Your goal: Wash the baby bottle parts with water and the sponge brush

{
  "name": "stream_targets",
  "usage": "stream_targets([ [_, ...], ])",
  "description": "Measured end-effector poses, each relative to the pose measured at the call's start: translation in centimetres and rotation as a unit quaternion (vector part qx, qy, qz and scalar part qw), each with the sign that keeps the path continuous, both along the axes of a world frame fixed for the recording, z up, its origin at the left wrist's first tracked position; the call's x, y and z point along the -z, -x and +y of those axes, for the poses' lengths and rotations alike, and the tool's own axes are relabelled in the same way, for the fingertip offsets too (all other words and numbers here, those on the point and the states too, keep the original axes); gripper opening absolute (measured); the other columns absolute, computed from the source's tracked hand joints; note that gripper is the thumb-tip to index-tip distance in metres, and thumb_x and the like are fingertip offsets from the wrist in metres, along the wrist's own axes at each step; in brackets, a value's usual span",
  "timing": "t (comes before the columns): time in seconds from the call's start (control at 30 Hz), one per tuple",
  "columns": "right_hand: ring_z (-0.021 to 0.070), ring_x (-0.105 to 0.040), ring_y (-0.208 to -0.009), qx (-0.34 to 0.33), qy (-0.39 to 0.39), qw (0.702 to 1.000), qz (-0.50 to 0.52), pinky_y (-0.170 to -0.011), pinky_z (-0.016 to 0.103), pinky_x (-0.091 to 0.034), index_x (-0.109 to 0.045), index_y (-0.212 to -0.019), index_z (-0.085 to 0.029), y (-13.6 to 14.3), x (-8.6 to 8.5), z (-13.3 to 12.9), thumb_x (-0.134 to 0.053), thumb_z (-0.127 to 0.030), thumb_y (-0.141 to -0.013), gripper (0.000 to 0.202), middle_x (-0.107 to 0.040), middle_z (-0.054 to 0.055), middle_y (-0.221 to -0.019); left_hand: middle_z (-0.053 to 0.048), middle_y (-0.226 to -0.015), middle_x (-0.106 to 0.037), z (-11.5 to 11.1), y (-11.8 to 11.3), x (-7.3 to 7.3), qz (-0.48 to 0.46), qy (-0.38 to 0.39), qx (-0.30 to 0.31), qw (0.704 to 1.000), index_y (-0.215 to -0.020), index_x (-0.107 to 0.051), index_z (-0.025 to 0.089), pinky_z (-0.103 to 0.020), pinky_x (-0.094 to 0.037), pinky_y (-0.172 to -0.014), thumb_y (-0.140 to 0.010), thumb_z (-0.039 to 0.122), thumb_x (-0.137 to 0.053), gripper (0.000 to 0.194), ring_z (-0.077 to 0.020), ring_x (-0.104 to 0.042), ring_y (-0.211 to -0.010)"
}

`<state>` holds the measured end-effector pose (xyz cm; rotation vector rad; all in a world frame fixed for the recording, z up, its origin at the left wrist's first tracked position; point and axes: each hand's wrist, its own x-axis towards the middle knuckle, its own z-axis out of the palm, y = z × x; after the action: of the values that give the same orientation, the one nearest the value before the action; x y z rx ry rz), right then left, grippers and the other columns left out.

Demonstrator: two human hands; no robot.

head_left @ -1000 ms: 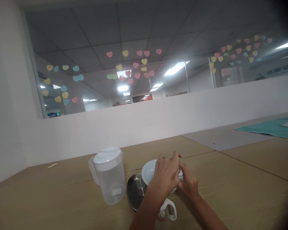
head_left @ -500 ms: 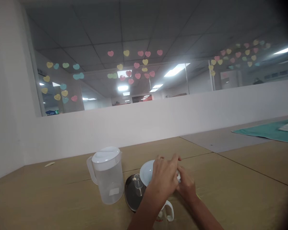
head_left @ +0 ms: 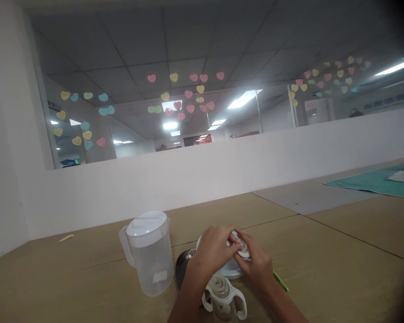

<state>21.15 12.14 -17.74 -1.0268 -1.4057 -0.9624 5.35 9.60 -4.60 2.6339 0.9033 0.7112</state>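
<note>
Fingertips of my left hand (head_left: pixel 213 251) and my right hand (head_left: pixel 258 264) meet around a small white ring with a clear part, which looks like a baby bottle teat collar (head_left: pixel 244 251). Both hands are closed on it, and fingers hide part of it. Below them sits a pale bowl (head_left: pixel 233 270), largely covered by the hands. Nearer me stands a clear baby bottle (head_left: pixel 221 291) with two white handles, its threaded neck uncovered. Left of my left forearm, a dark metal dish (head_left: pixel 181 271) shows only in part.
A clear lidded pitcher (head_left: pixel 153 260) stands to the left. Beyond my right wrist lies a thin green item (head_left: pixel 281 281). A flat pale piece (head_left: pixel 66 237) rests far left. At the far right is a teal cloth (head_left: pixel 366 185) with a white item on it. A white wall (head_left: pixel 202 172) borders the table.
My hands have shifted and turned, so the ring between the fingers shows more. The bottle's open neck and the green item have come into view. My left arm covers more of the metal dish.
</note>
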Motion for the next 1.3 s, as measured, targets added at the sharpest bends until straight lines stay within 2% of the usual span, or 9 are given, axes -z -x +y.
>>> stream_targets([
  [0.13,0.0211,-0.069,-0.074,-0.013,0.015,0.996,0.084,-0.060,0.030,-0.055,-0.048,-0.115,-0.017,0.3,-0.2,-0.4,-0.051,-0.041,-0.087,0.037,-0.070,0.010,-0.092,0.002,-0.086,-0.074,0.2,0.8,-0.7,-0.008,-0.009,-0.033,0.999,-0.105,-0.065,0.026,-0.026,-0.045,-0.078,-0.079,0.023,-0.056,0.027,-0.0170,-0.065,-0.084],
  [0.27,0.0209,-0.068,-0.071,-0.039,0.037,0.990,0.133,-0.056,0.030,-0.054,-0.046,-0.109,-0.017,0.2,-0.1,-0.4,-0.051,-0.045,-0.087,0.036,-0.069,0.010,-0.090,0.002,-0.077,-0.072,0.6,2.5,-1.3,0.030,0.026,-0.062,0.997,-0.102,-0.066,0.024,-0.026,-0.044,-0.073,-0.070,0.031,-0.069,0.033,-0.0173,-0.064,-0.078],
  [0.33,0.0202,-0.068,-0.069,-0.048,0.059,0.987,0.145,-0.055,0.030,-0.053,-0.047,-0.108,-0.018,0.1,0.0,-0.3,-0.051,-0.046,-0.087,0.035,-0.068,0.010,-0.089,0.002,-0.075,-0.071,0.9,3.4,-1.2,0.061,0.080,-0.033,0.994,-0.105,-0.065,0.023,-0.024,-0.044,-0.068,-0.064,0.040,-0.073,0.045,-0.0169,-0.063,-0.076],
  [0.43,0.0214,-0.067,-0.069,-0.039,0.079,0.981,0.172,-0.056,0.032,-0.052,-0.049,-0.103,-0.018,0.0,0.1,-0.1,-0.049,-0.052,-0.086,0.038,-0.067,0.011,-0.086,0.001,-0.087,-0.071,1.4,4.1,-0.6,0.131,0.156,0.015,0.979,-0.112,-0.062,0.024,-0.022,-0.044,-0.063,-0.052,0.043,-0.080,0.065,-0.0166,-0.063,-0.078],
  [0.53,0.0224,-0.067,-0.069,-0.030,0.100,0.974,0.202,-0.053,0.031,-0.051,-0.049,-0.098,-0.019,0.0,0.1,-0.1,-0.048,-0.056,-0.085,0.039,-0.068,0.012,-0.087,-0.001,-0.098,-0.069,1.8,3.7,0.1,0.197,0.165,0.016,0.966,-0.107,-0.065,0.024,-0.021,-0.043,-0.060,-0.044,0.037,-0.084,0.067,-0.0173,-0.063,-0.079],
  [0.67,0.0213,-0.067,-0.065,-0.040,0.130,0.965,0.226,-0.051,0.030,-0.049,-0.048,-0.094,-0.020,-0.3,0.0,-0.3,-0.048,-0.058,-0.084,0.039,-0.069,0.010,-0.087,-0.002,-0.089,-0.070,1.9,2.5,0.8,0.243,0.157,0.004,0.957,-0.095,-0.070,0.020,-0.022,-0.043,-0.057,-0.047,0.030,-0.083,0.051,-0.0181,-0.063,-0.074],
  [0.8,0.0218,-0.068,-0.068,-0.057,0.125,0.960,0.243,-0.055,0.030,-0.051,-0.049,-0.093,-0.019,-0.6,0.0,-0.4,-0.048,-0.062,-0.081,0.045,-0.070,0.011,-0.086,-0.002,-0.092,-0.070,1.5,1.4,0.8,0.208,0.130,0.011,0.969,-0.094,-0.071,0.019,-0.021,-0.045,-0.063,-0.056,0.023,-0.078,0.039,-0.0168,-0.063,-0.079],
  [1.1,0.0220,-0.068,-0.069,-0.057,0.134,0.968,0.205,-0.057,0.030,-0.051,-0.053,-0.096,-0.018,-0.2,-0.1,-0.8,-0.045,-0.061,-0.082,0.046,-0.069,0.010,-0.081,-0.002,-0.100,-0.068,1.3,0.8,1.5,0.154,0.082,0.048,0.984,-0.110,-0.064,0.021,-0.023,-0.046,-0.072,-0.059,0.016,-0.070,0.051,-0.0169,-0.063,-0.087],
  [1.3,0.0214,-0.067,-0.068,-0.036,0.132,0.970,0.203,-0.057,0.030,-0.051,-0.055,-0.093,-0.019,-0.3,-0.2,-0.9,-0.045,-0.059,-0.083,0.043,-0.069,0.008,-0.077,-0.003,-0.101,-0.066,1.2,1.0,1.5,0.174,0.091,0.020,0.980,-0.115,-0.060,0.022,-0.024,-0.046,-0.069,-0.060,0.023,-0.067,0.056,-0.0182,-0.062,-0.085],
])
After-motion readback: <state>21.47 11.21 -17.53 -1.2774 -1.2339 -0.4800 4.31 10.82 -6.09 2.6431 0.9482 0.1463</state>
